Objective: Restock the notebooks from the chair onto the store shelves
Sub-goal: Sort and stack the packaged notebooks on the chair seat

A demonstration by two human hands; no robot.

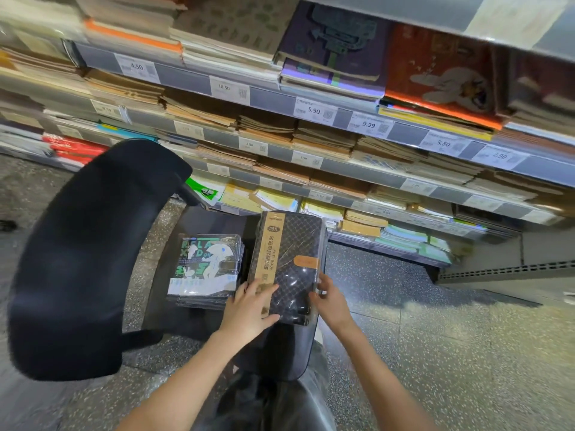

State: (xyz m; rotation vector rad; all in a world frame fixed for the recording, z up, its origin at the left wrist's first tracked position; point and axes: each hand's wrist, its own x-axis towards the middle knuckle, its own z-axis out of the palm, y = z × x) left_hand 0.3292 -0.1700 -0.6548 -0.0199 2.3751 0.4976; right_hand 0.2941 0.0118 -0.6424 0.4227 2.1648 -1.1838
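Note:
A black office chair [93, 253] stands in front of the store shelves [311, 110]. Two stacks of notebooks lie on its seat. The right stack is topped by a dark patterned notebook [292, 256] with a tan band, wrapped in plastic. My left hand [252, 306] lies on that stack's near left corner, thumb along the side. My right hand [329, 300] grips the stack's near right edge. To the left sits a stack topped by a black-and-green illustrated notebook [205, 265].
The shelves run in several tiers across the top and right, packed with notebook piles and price tags [314, 111]. The chair's curved backrest fills the left. Speckled floor [435, 337] lies open to the right.

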